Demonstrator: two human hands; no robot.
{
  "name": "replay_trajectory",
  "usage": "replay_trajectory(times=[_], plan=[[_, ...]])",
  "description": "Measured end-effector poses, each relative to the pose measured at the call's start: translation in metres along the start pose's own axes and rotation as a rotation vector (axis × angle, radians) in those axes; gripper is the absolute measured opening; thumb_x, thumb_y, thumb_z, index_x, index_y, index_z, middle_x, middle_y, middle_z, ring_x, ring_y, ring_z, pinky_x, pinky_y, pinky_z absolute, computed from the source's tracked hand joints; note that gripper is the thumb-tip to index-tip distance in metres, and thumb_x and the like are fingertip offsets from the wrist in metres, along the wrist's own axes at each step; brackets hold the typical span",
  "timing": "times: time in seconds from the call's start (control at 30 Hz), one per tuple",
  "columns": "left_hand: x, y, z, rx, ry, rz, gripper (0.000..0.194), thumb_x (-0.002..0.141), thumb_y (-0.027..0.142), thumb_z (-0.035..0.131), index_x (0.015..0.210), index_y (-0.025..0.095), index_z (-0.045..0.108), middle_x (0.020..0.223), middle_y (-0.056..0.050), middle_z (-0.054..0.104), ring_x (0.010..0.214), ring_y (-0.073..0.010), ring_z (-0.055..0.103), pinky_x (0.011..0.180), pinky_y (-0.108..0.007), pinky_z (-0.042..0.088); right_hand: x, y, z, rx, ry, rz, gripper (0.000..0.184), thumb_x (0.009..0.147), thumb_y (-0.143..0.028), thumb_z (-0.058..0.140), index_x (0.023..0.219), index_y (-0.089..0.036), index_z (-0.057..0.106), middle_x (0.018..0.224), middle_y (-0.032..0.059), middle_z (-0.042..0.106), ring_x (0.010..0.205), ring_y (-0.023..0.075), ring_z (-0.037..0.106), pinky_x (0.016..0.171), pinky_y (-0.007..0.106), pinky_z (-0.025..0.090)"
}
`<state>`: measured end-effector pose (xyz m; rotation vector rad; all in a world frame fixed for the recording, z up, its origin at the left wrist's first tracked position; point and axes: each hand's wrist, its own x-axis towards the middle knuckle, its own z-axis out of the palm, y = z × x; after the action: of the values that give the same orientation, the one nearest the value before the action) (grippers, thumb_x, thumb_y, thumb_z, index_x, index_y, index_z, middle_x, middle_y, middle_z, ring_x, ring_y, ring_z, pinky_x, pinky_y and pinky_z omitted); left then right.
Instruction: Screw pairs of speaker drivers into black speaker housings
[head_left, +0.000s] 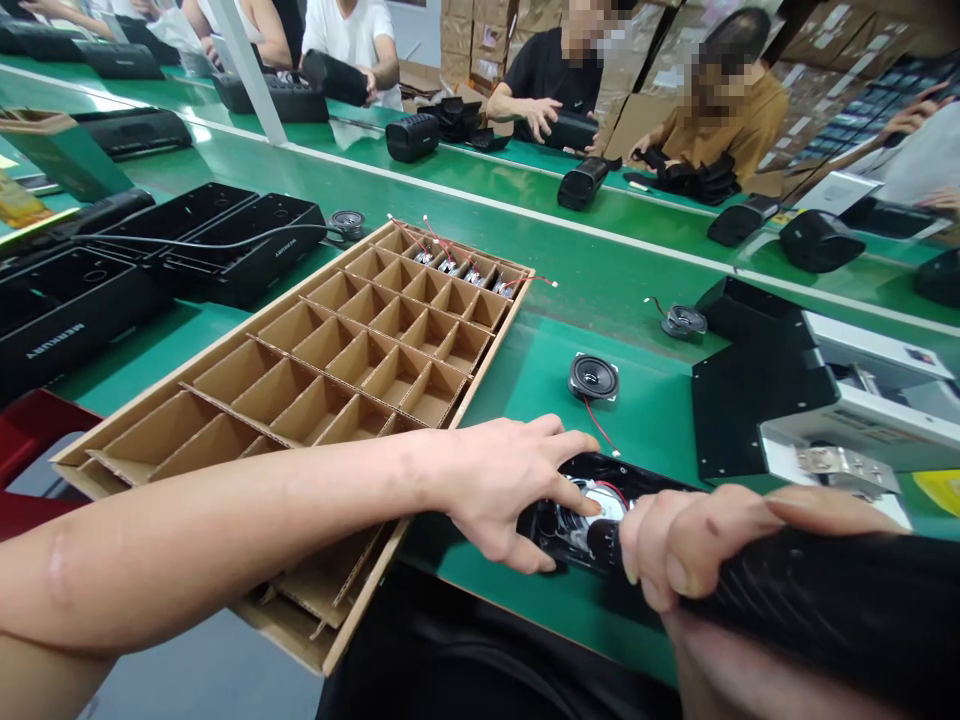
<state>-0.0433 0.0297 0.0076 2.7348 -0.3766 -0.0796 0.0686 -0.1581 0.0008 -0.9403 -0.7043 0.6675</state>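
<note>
My left hand [517, 485] grips the end of a black speaker housing [592, 515] that lies on the green table near its front edge; a round driver with a red wire shows inside it. My right hand [705, 545] is wrapped round a black tool handle [840, 600] whose tip meets the housing. A loose small speaker driver [593, 378] with a red wire lies just beyond the housing. Another driver [683, 321] lies farther right.
A cardboard divider tray [337, 350] sits to the left, with a few drivers in its far cells. Black speaker housings [225, 245] lie at the left, a black and white machine [825, 390] at the right. Other people work across a white-lined belt [525, 215].
</note>
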Motion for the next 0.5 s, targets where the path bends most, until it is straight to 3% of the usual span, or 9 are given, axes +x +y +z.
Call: replay_trajectory(times=[0.13, 0.33, 0.5], plan=[[0.0001, 0.0003, 0.0011, 0.013, 0.01, 0.013, 0.065, 0.081, 0.051, 0.082, 0.141, 0.029, 0.069, 0.152, -0.017, 0.045, 0.117, -0.0383, 0.055, 0.087, -0.05, 0.061, 0.0004, 0.0005, 0.0056, -0.072, -0.062, 0.027, 0.03, 0.096, -0.034, 0.065, 0.069, -0.021, 0.068, 0.055, 0.0033, 0.057, 0.047, 0.0198, 0.053, 0.053, 0.041, 0.051], [0.0018, 0.0004, 0.0037, 0.024, 0.02, 0.016, 0.063, 0.081, 0.052, 0.081, 0.139, 0.028, 0.071, 0.15, -0.016, 0.046, 0.115, -0.0378, 0.055, 0.084, -0.047, 0.06, 0.0034, 0.001, 0.0098, -0.02, -0.034, 0.036, 0.012, 0.091, -0.035, 0.072, 0.086, -0.025, 0.074, 0.055, 0.0019, 0.06, 0.045, 0.0217, 0.055, 0.049, 0.04, 0.05], [0.0007, 0.0015, 0.0033, 0.054, 0.035, 0.017, 0.062, 0.079, 0.054, 0.081, 0.135, 0.029, 0.072, 0.147, -0.016, 0.047, 0.112, -0.037, 0.054, 0.081, -0.046, 0.059, 0.0063, 0.0058, 0.0072, -0.009, -0.106, 0.018, 0.027, 0.094, -0.037, 0.069, 0.071, -0.022, 0.07, 0.052, 0.0032, 0.059, 0.042, 0.0205, 0.055, 0.048, 0.037, 0.049]])
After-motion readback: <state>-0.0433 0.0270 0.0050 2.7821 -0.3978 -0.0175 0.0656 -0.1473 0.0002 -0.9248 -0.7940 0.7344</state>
